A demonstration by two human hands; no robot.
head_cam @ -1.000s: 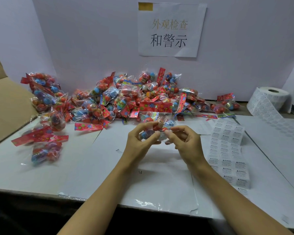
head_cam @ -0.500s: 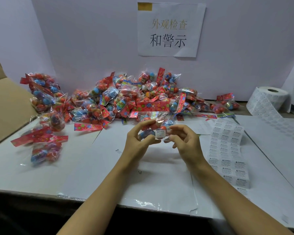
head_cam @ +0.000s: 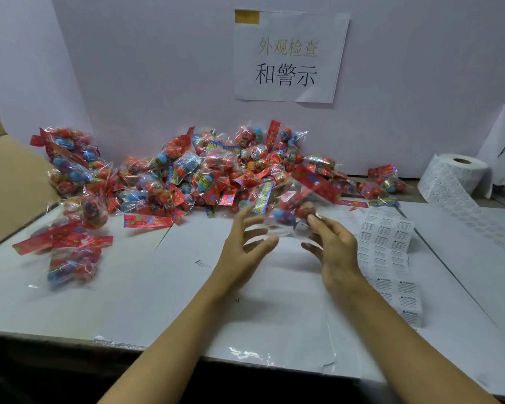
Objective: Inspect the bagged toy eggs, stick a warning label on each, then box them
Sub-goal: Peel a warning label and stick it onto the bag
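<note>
My right hand (head_cam: 334,249) pinches a labelled egg bag (head_cam: 292,212); left hand (head_cam: 245,243) spread wide. Boxing it comes next, I judge.

The heap of bagged eggs (head_cam: 204,176) is lying behind my hands on the table (head_cam: 146,301), the cardboard box (head_cam: 9,176) sitting left, the label sheet (head_cam: 391,258) and label roll (head_cam: 455,176) lying right.

Your bags (head_cam: 204,176) at twelve o'clock are glossy, crinkled clear plastic; the bench (head_cam: 146,287) is matt white paper, the box (head_cam: 9,182) at nine o'clock plain cardboard.
</note>
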